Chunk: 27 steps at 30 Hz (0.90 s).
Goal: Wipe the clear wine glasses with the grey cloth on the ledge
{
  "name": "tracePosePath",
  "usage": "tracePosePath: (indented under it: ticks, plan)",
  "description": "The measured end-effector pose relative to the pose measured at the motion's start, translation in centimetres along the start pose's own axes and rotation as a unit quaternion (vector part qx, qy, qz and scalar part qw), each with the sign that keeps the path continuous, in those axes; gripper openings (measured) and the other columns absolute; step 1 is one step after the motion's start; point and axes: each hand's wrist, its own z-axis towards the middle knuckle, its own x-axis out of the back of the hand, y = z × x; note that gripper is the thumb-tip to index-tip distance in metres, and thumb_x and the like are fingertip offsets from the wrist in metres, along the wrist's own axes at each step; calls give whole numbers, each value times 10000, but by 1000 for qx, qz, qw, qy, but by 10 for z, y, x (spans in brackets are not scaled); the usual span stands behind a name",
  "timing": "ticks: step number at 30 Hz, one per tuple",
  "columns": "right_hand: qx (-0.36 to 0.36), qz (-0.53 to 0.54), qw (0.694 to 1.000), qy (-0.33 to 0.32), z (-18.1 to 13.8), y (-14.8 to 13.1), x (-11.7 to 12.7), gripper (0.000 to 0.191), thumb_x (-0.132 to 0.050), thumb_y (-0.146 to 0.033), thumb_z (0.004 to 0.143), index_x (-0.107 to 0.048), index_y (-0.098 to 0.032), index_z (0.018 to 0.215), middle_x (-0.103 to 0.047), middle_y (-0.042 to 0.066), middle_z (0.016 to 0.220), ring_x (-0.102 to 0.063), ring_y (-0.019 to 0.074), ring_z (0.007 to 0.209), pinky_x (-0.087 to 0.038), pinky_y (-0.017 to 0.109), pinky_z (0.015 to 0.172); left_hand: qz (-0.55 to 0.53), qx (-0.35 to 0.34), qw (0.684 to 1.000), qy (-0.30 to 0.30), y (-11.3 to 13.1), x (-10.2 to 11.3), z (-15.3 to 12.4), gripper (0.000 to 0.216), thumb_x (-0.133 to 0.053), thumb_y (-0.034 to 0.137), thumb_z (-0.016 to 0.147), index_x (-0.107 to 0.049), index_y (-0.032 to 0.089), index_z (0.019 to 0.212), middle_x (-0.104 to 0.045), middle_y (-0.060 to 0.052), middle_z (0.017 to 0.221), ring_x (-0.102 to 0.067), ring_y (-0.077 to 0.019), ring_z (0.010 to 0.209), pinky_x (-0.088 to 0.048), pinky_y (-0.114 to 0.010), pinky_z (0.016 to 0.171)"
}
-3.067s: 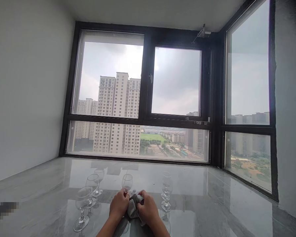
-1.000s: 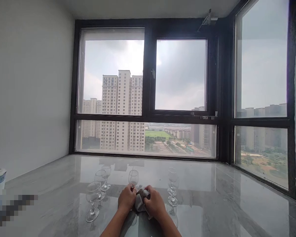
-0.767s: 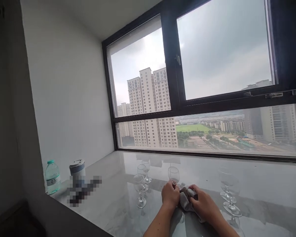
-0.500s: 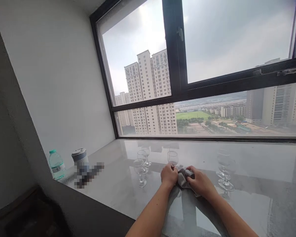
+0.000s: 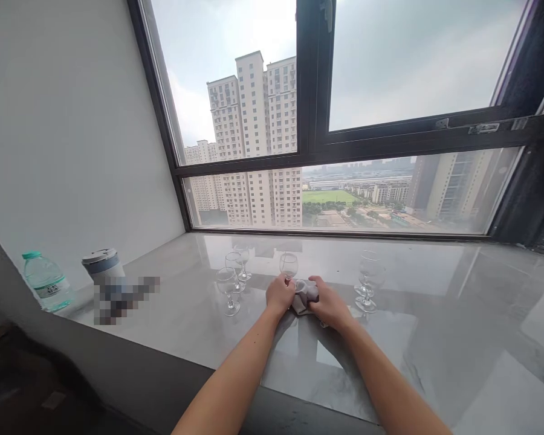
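Left hand (image 5: 280, 296): fingers pinched on the lower part of an upright wine glass (image 5: 289, 264), hiding its stem.
Right hand (image 5: 330, 304): clamped on a grey cloth (image 5: 306, 296), just beside the left hand.
Wine glass: above the window ledge (image 5: 172, 302), ahead of the left hand; I cannot tell whether its foot touches down.
Grip: best firm yet light, since a thin stem would probably snap if twisted.
Cloth: light pressure should do; gather the loose end so nothing snags.
Elbow room: short movements suit, with three glasses (image 5: 227, 281) to the left and a pair of glasses (image 5: 367, 279) to the right.
Bottle (image 5: 48, 281): its label (image 5: 52, 289) carries dark characters, too small to read.
Lidded cup (image 5: 104, 266): no readable writing; pixel blocks cover its lower part.
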Motion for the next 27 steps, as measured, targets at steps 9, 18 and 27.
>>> tracePosePath:
  ticks: [9, 18, 27]
  plan:
    - [-32, 11, 998, 50, 4, 0, 3, 586, -527, -85, 728, -497, -219, 1298, -714, 60, 943, -646, 218, 882, -368, 263, 700, -18, -2, 1000, 9, -2, 0, 1, 250, -536, 272, 938, -687, 186, 1118, -756, -84, 1060, -668, -213, 997, -444, -271, 835]
    - [-61, 50, 993, 93, 2, -2, 6, 570, -528, -136, 748, -467, -218, 1308, -697, 50, 912, -657, 222, 872, -395, 262, 714, -66, -7, 998, 21, -7, 2, 1, 199, -553, 245, 899, -690, 196, 1035, -760, -48, 942, -683, -181, 858, -462, -249, 735]
    - [-62, 66, 990, 106, 1, -3, 4, 546, -517, -154, 757, -470, -204, 1299, -697, 66, 914, -656, 237, 865, -401, 276, 709, -90, -7, 996, 27, -11, -2, 4, 204, -542, 163, 861, -693, 193, 996, -756, -49, 918, -688, -183, 852, -470, -252, 756]
